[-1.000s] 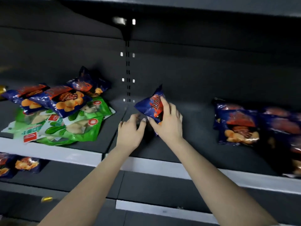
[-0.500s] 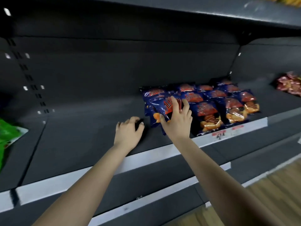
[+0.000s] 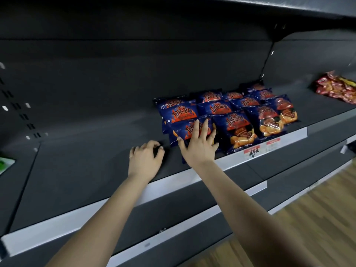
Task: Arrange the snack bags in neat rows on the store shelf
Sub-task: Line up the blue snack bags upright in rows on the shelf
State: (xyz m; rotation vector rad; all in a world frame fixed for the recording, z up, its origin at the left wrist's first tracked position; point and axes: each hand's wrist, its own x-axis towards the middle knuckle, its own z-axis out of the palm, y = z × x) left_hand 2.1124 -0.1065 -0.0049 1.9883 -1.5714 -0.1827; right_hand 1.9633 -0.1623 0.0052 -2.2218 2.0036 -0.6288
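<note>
Item one, the shelf [image 3: 96, 170]: a dark grey store shelf with a white price rail along its front edge, bare over its left and middle stretch. Item two, the blue snack bags [image 3: 227, 110]: a block of blue packets with red-orange print, lying on the right part of this shelf in overlapping rows that run from the front rail back toward the rear panel; the front ones show a picture of golden chips. Item three, the front-left bag [image 3: 185, 130]: it lies at the near left corner of that block, touching its neighbours, and your right hand [image 3: 198, 145] rests flat on top of it with fingers spread and the thumb out along its left edge, pressing rather than clasping, so the hand is open on the packet. Item four, your left hand [image 3: 145, 158]: it sits on the bare shelf just left of the block, fingers curled downward with the tips on the surface, holding nothing that you can see; whether anything lies under the curled fingers cannot be told. Item five, price labels [image 3: 254, 151]: red and white tags on the rail below the front bags. Item six, red snack bags [image 3: 339, 89]: a loose heap on the neighbouring shelf bay at far right, well apart from the blue block. Item seven, a green packet [image 3: 4, 164]: only its corner shows at the far left edge.
</note>
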